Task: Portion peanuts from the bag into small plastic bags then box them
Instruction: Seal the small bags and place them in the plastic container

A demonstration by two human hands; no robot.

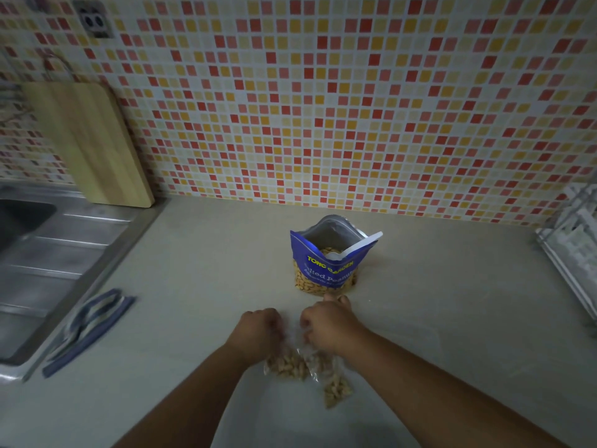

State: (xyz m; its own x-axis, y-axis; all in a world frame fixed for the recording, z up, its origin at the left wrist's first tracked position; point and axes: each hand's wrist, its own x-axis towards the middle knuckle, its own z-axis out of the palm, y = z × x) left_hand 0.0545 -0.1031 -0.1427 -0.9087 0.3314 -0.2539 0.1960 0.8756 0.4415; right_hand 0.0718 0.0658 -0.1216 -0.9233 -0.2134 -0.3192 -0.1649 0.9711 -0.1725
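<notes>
A blue peanut bag [329, 263] stands open on the pale counter [436, 302], peanuts showing inside and through its clear lower window. In front of it lie two small clear plastic bags of peanuts, one on the left [286, 365] and one on the right [332, 379]. My left hand [261, 329] grips the top of the left small bag with curled fingers. My right hand [326, 323] pinches the top of the right small bag, just short of the blue bag's base. The tops of both small bags are hidden under my hands.
A steel sink [35, 253] fills the left side, with blue-handled scissors [87, 328] on the counter beside it. A wooden cutting board [90, 140] leans on the tiled wall. A white rack [575, 253] stands at the right edge.
</notes>
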